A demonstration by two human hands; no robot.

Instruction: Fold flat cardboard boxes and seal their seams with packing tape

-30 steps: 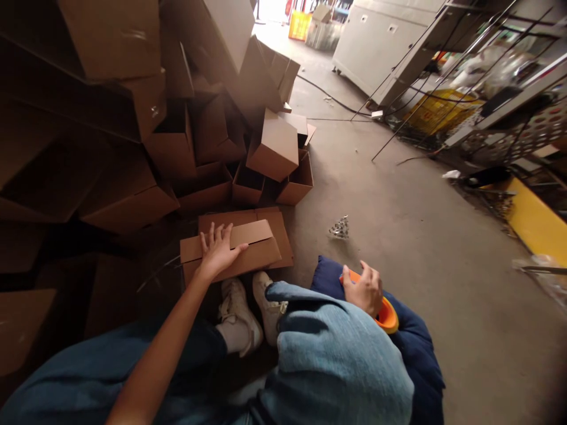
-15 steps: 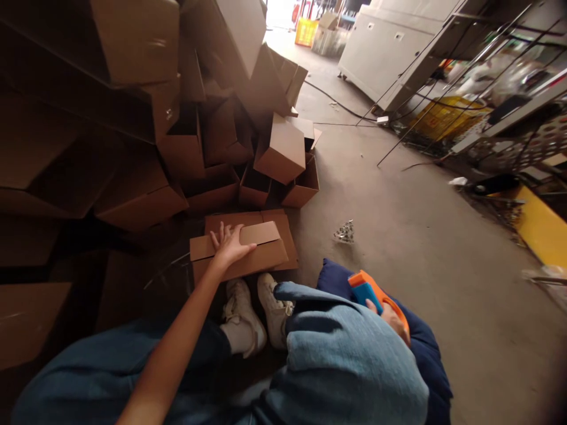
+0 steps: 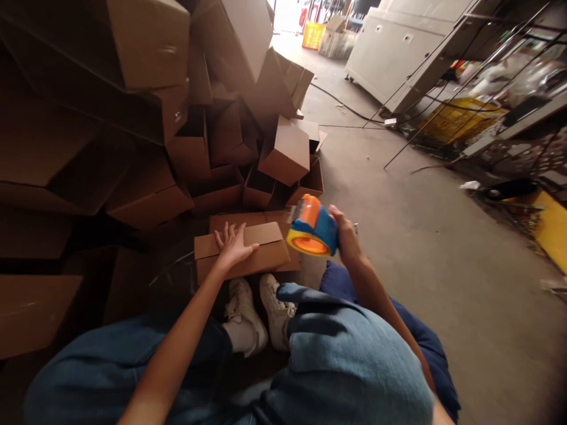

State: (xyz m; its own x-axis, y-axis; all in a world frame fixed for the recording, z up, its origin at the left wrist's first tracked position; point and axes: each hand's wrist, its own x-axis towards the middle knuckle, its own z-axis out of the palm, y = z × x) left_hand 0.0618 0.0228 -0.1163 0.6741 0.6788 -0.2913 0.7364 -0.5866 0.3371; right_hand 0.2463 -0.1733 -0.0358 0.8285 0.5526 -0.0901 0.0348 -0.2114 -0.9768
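Observation:
My left hand (image 3: 234, 248) lies flat with spread fingers on a folded cardboard box (image 3: 261, 251), pressing on its top panel. My right hand (image 3: 348, 236) is raised and grips an orange and blue packing tape dispenser (image 3: 312, 227). The dispenser is held in the air just right of the cardboard, its round orange core facing me. A clear strip shows at its upper end, and my fingers wrap its blue side.
A heap of brown cardboard boxes (image 3: 150, 124) fills the left and rises ahead. A dark blue cushion (image 3: 336, 280) lies under me on the concrete floor (image 3: 420, 236). Wire shelving (image 3: 487, 77) and a white cabinet (image 3: 398, 53) stand at the far right.
My right hand has lifted the dispenser off the cushion and up in front of me, turning it. My left hand stays on the cardboard.

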